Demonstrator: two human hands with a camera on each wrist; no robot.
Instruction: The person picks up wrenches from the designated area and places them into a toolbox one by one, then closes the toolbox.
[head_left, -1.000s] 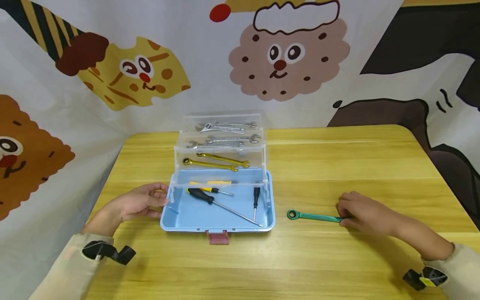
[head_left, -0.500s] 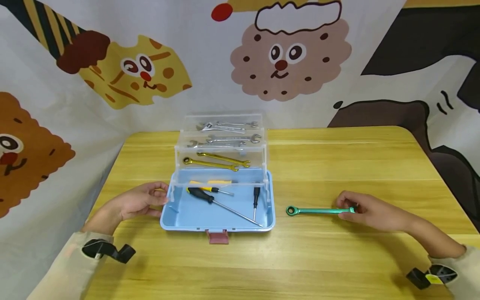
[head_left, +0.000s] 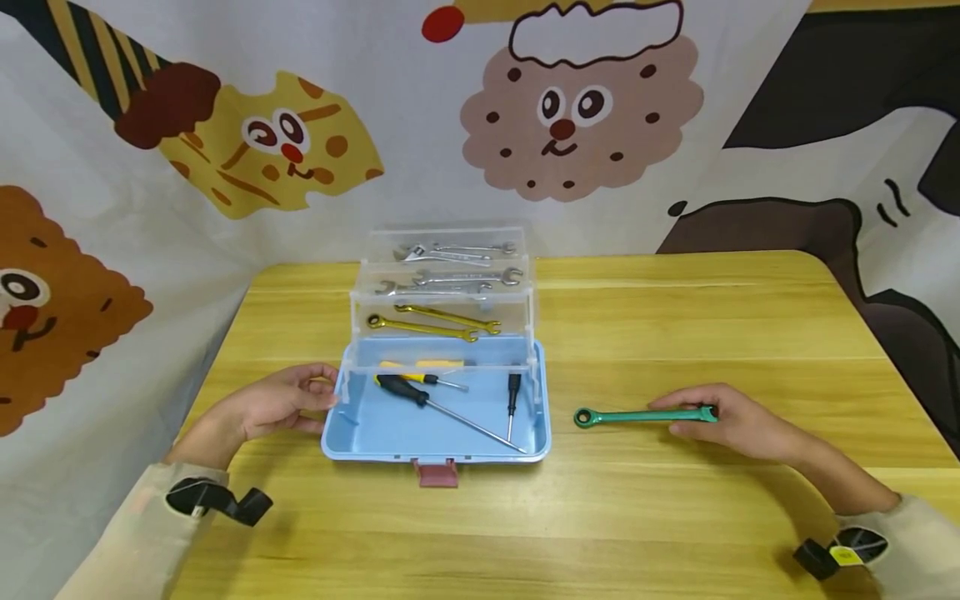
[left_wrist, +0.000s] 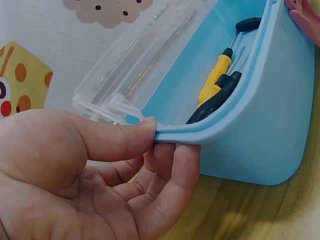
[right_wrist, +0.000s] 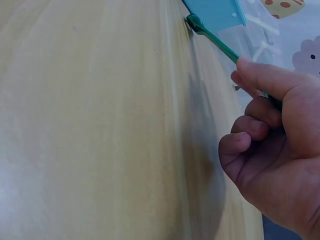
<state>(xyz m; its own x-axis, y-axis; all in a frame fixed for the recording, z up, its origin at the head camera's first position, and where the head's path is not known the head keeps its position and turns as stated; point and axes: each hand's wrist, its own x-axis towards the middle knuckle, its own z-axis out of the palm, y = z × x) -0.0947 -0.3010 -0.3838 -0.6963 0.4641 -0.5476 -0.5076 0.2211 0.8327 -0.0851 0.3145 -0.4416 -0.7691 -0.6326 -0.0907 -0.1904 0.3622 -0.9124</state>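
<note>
My right hand (head_left: 738,422) pinches a green ratcheting combination wrench (head_left: 637,416) near its open end, thumb and fingers on either side. Its ring end points left at the toolbox; in the right wrist view the green wrench (right_wrist: 218,42) slants away from the thumb, with a shadow on the table below. My left hand (head_left: 281,402) pinches the left rim of the blue toolbox (head_left: 375,446), thumb on top and fingers beneath, plain in the left wrist view at the box rim (left_wrist: 185,135). Inside lie a long black screwdriver (head_left: 408,390), a small black screwdriver (head_left: 513,392) and yellow-handled ones (head_left: 416,377).
Clear tiered trays (head_left: 442,300) rise behind the box, with gold wrenches (head_left: 427,327) in the lowest and silver wrenches (head_left: 465,277) above. A pink latch (head_left: 437,475) hangs at the box front. The wooden table (head_left: 675,325) runs back to a printed cloth (head_left: 420,158).
The green wrench has come up off the table in my right hand, its grip now further along the shaft from the open end. My left hand stays at the toolbox rim.
</note>
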